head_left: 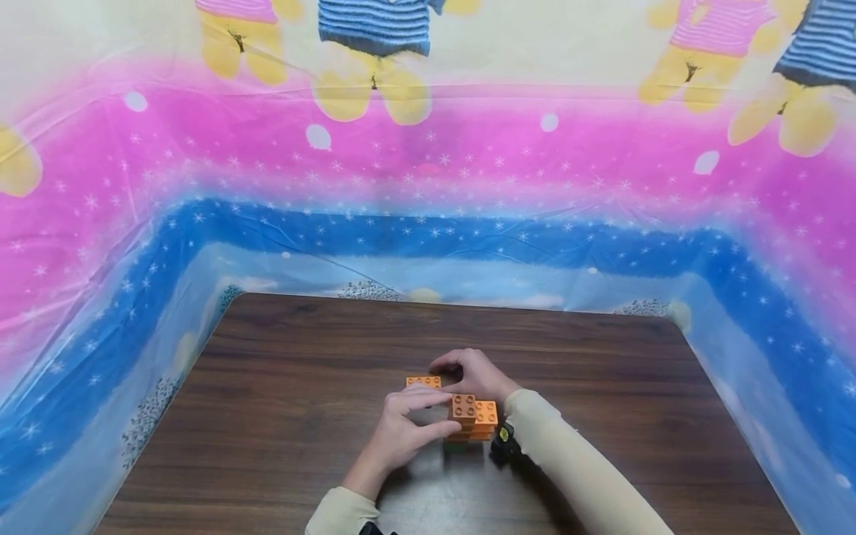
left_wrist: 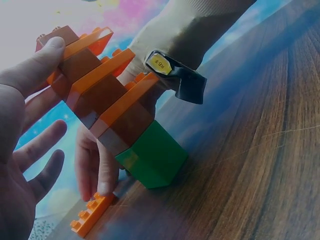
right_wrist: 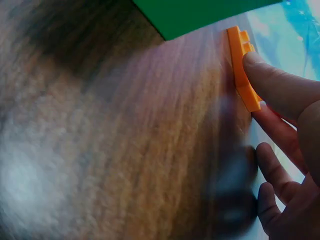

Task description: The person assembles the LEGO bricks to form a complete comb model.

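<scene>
A tower of toy building bricks stands upright on the table, with a green brick [left_wrist: 155, 157] at its base. Brown bricks and orange plates alternate above it, up to a brown brick [head_left: 464, 407] on top. My left hand [head_left: 397, 431] pinches the tower's top between thumb and index finger; its other fingers are spread. Behind the tower, a flat orange brick [head_left: 423, 382] with studs lies on the table. Reaching round the tower's far side, my right hand [head_left: 478, 375] holds one end of that flat brick [right_wrist: 240, 67] between thumb [right_wrist: 280, 85] and index finger.
The brown wood-grain table [head_left: 281, 386] has its far edge close to a hanging cloth [head_left: 414, 163] printed in pink and blue. That cloth also runs along both sides. A black wrist camera [head_left: 504, 443] on my right wrist sits right beside the tower.
</scene>
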The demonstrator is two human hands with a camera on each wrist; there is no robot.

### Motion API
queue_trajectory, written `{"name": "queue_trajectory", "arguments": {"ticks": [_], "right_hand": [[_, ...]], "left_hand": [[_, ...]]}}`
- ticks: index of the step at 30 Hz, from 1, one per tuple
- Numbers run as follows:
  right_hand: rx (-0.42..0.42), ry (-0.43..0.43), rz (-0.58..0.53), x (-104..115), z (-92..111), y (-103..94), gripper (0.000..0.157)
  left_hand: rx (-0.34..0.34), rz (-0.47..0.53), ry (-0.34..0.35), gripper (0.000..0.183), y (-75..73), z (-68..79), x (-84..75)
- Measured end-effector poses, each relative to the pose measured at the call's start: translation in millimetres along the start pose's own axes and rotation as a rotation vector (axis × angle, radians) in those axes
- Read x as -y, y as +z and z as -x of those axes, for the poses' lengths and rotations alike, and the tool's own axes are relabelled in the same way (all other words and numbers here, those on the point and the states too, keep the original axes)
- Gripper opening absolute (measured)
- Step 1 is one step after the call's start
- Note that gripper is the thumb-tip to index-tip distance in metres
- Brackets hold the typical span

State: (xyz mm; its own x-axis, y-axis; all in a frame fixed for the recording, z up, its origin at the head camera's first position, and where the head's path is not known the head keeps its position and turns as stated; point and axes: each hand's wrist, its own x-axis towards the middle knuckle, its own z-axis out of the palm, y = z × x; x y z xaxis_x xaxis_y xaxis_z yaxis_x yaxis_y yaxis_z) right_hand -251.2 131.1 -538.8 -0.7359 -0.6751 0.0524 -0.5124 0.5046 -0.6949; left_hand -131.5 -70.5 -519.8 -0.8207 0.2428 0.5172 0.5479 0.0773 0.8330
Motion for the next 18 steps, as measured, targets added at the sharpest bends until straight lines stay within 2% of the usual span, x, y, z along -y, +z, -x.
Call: {"name": "queue_trajectory", "arguments": {"ticks": [5, 11, 18], "right_hand": [[-0.017, -0.062, 0.025, 1.0, 0.1, 3.0, 0.039], [-0.021, -0.060, 0.044, 2.5, -1.1, 5.2, 0.039], [-0.036, -0.099, 0.125, 2.6, -3.2, 6.1, 0.035]], "left_hand": [[0.003, -0.012, 0.029, 0.036, 0.4, 0.5, 1.4], [-0.001, -0.010, 0.031, 0.036, 0.5, 0.0, 1.8], [0.000, -0.005, 0.018, 0.037, 0.9, -0.2, 1.2]]}}
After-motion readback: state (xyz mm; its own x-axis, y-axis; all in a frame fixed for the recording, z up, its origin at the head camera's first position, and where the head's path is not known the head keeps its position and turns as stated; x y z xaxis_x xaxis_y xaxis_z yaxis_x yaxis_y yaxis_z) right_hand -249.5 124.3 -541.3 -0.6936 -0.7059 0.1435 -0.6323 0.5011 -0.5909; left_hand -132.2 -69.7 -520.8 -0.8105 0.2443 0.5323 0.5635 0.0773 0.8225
